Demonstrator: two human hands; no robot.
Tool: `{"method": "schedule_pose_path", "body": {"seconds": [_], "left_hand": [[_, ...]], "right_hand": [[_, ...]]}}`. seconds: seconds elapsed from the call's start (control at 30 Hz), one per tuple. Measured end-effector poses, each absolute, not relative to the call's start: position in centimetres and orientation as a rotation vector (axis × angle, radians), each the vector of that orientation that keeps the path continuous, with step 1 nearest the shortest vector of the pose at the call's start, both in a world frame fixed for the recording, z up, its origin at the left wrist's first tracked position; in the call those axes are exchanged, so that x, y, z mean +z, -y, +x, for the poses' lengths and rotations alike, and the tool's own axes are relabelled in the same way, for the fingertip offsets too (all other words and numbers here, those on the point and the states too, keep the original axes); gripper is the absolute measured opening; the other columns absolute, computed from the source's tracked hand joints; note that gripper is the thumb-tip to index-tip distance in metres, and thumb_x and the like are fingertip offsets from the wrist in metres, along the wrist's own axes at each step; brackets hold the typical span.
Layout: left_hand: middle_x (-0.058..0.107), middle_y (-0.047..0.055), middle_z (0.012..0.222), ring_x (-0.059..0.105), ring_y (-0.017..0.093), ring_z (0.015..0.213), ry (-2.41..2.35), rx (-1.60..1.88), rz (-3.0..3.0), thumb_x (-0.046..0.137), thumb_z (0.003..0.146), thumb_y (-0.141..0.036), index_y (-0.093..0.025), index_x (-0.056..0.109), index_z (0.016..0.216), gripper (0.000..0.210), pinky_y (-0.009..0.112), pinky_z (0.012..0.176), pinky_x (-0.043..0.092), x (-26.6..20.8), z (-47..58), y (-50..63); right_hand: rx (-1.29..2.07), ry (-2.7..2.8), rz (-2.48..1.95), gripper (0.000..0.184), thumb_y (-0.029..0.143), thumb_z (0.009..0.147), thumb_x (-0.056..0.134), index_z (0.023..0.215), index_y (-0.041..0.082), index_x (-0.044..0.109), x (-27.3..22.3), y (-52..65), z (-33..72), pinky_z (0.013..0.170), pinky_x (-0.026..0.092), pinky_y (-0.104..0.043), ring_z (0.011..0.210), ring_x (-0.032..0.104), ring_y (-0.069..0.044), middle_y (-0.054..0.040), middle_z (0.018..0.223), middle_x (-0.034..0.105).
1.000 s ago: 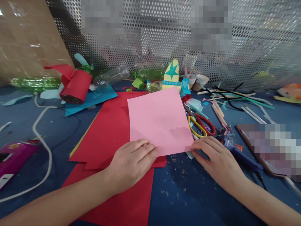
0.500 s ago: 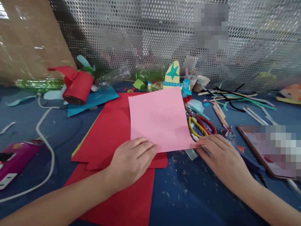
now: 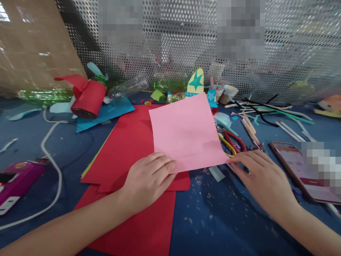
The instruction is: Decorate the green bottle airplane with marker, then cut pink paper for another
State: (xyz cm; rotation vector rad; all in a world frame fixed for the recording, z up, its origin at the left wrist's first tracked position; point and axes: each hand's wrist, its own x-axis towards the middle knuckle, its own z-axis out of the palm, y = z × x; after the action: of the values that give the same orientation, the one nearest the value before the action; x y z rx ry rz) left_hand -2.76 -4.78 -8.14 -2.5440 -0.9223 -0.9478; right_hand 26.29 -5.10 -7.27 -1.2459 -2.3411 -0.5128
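Observation:
A sheet of pink paper (image 3: pixel 186 133) is tilted up over a stack of red paper (image 3: pixel 125 149), both near edge corners in my hands. My left hand (image 3: pixel 150 179) pinches the near left corner, fingers closed and thumb hidden. At the near right corner, my right hand (image 3: pixel 262 177) grips the paper between thumb and forefinger. Just beyond that hand lie scissors with red handles (image 3: pixel 236 138) and a yellow-handled tool (image 3: pixel 226 144), partly covered by the pink sheet. A small pale strip (image 3: pixel 217 173) lies on the blue surface under the sheet's edge.
A phone (image 3: pixel 301 170) lies at the right, with pipe cleaners (image 3: pixel 277 110) behind it. At the left are a purple glue gun (image 3: pixel 22 177), its white cord (image 3: pixel 57 167) and a red-wrapped bottle (image 3: pixel 90 99). A perforated metal panel (image 3: pixel 181 46) stands at the back.
The pink paper has shifted slightly right and turned a little, its right side rising. My right hand has moved right with its corner; my left hand has barely moved.

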Motion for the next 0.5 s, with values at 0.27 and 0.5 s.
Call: {"method": "schedule_pose_path", "body": {"seconds": [0.27,0.5], "left_hand": [[0.071,0.003,0.082,0.068,0.014,0.073,0.94,-1.039,-2.876,0.038,0.103,-0.02,-0.014,0.068,0.09,0.034,0.026,0.066,0.059,-8.6,-1.9,6.0],[0.072,0.003,0.087,0.069,0.015,0.078,0.843,-1.0,-2.963,0.038,0.104,-0.018,-0.012,0.066,0.096,0.03,0.027,0.072,0.06,-8.3,-1.9,6.6]], "right_hand": [[-0.198,2.436,-0.864,0.016,0.018,0.098,0.049,0.098,0.016,0.066,-7.6,6.8,23.7,0.082,0.051,-0.036,0.084,0.063,-0.02,-0.0061,0.088,0.072],[-0.256,2.386,-0.875,0.021,0.016,0.098,0.049,0.09,0.015,0.069,-7.6,7.4,23.1,0.08,0.052,-0.034,0.078,0.064,-0.018,-0.0043,0.082,0.075]]}}
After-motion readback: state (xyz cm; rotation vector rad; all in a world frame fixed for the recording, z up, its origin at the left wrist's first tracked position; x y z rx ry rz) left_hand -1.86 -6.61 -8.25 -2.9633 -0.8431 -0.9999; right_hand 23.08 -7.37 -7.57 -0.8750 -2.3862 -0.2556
